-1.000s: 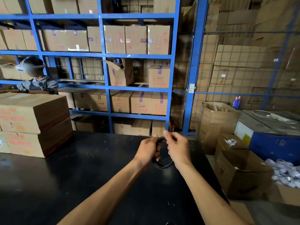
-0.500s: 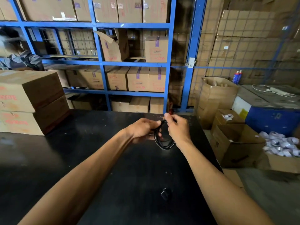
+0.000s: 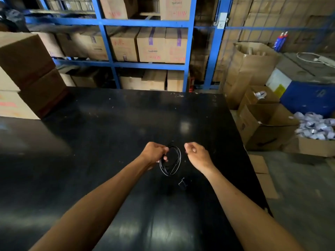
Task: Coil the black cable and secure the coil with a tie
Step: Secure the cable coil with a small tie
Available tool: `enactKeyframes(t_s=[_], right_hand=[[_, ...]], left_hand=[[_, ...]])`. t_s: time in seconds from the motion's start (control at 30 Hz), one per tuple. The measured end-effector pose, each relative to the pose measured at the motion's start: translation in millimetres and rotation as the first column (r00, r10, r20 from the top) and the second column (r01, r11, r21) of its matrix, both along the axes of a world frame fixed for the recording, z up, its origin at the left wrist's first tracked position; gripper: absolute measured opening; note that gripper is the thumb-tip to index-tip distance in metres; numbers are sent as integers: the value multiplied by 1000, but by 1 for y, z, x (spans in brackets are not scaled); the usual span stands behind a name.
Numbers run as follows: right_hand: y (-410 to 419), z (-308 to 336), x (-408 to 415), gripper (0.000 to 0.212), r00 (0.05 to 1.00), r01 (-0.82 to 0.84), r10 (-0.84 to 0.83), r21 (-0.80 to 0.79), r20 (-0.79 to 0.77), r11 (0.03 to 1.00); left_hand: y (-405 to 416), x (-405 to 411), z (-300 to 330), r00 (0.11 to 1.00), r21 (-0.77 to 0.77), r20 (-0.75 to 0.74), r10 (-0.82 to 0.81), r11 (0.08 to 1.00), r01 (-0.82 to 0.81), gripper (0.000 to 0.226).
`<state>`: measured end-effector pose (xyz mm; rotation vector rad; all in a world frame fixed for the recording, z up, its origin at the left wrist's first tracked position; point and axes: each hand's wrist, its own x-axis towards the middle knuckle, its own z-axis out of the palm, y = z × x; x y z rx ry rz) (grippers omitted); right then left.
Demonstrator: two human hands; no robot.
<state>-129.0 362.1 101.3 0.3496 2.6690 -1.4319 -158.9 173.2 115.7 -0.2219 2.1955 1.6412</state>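
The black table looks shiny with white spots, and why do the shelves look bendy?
Head view: the glossy black table mirrors overhead light, giving pale glare patches; the wide lens bows the blue metal shelving near the edges; boxes there look smeared; the coiled black cable in the left hand blends into the dark top.

Probably warehouse: blue racking (image 3: 188, 44), cartons (image 3: 150, 46).

We see a black cable (image 3: 170, 160) over a glossy black counter (image 3: 108, 133). Far behind, the shelf frame (image 3: 108, 42) is bright blue, holding brown boxes (image 3: 151, 45) with purple tape and red marks. At right sits a blue-and-white crate (image 3: 306, 98).
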Motion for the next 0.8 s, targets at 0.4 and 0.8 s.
enactKeyframes(t_s=[0.4,0.8], right_hand=[[7,-116,12,31,649,-667,613,724,451,174],[12,-110,30,9,849,-520,466,243,250,819]], left_hand=[[-15,-19,-102,981,-79,188,55,996,-41,18],[-11,-12,-106,972,-46,234,0,999,11,17]])
